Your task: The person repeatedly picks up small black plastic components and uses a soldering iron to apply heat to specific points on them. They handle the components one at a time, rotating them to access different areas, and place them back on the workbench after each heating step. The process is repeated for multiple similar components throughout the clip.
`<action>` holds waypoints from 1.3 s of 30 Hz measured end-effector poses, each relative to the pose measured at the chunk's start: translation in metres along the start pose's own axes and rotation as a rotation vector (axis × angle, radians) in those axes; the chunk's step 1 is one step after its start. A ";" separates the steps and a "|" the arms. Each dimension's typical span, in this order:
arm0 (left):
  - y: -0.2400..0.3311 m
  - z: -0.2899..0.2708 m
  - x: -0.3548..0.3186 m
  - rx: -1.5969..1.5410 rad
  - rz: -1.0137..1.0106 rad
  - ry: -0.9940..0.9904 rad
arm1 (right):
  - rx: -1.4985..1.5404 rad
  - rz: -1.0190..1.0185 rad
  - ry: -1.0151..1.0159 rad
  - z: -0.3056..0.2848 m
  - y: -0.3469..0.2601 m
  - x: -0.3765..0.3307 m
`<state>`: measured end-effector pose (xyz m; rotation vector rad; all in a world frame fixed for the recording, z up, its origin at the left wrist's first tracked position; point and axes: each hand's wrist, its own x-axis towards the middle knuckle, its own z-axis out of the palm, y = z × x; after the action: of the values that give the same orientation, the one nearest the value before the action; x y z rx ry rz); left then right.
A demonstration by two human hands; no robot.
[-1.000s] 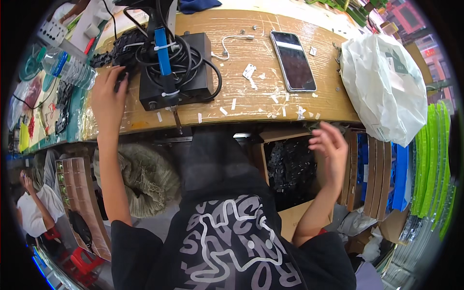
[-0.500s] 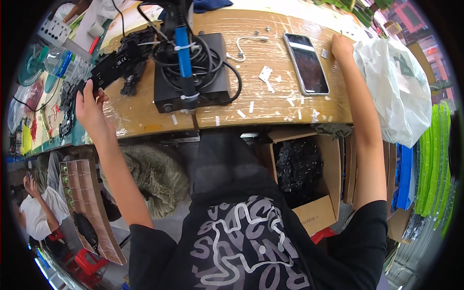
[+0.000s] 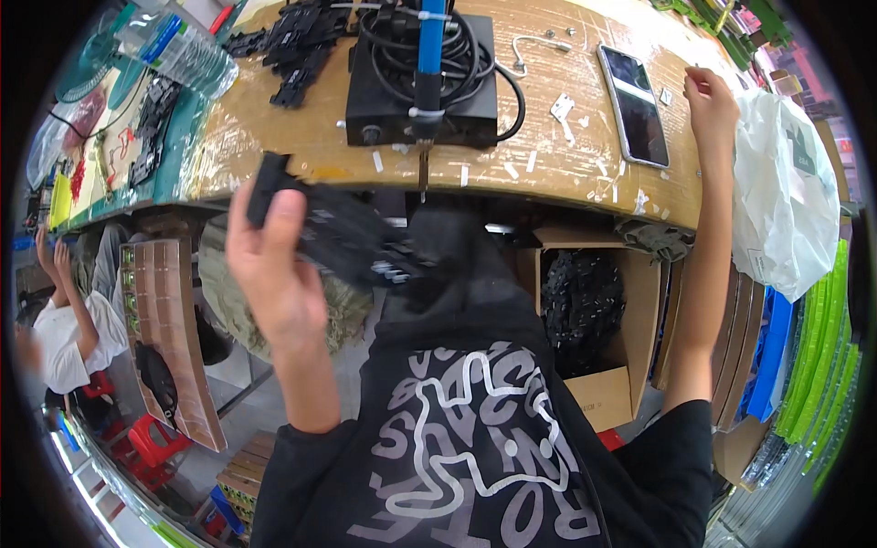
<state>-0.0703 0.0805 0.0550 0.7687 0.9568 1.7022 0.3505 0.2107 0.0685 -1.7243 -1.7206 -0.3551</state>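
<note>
Gripping blurred black part [image 3: 338, 237], left hand [image 3: 274, 265] raised | right hand [image 3: 711, 108] apparently resting on bench [image 3: 274, 137]

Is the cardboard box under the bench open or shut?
Open: the cardboard box has its top flaps folded back, and a heap of black parts shows inside.
</note>
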 end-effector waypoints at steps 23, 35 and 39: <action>-0.048 0.037 -0.077 -0.103 -0.370 -0.192 | 1.548 0.486 -0.031 -0.049 -0.149 -0.196; -0.058 0.039 -0.082 -0.112 -0.329 -0.330 | 1.807 0.622 -0.188 -0.037 -0.148 -0.196; -0.057 0.039 -0.083 -0.084 -0.311 -0.350 | 1.929 0.666 -0.139 -0.035 -0.146 -0.196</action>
<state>0.0136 0.0214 0.0196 0.7851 0.7147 1.2779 0.2005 0.0233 0.0112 -0.5928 -0.6419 1.3127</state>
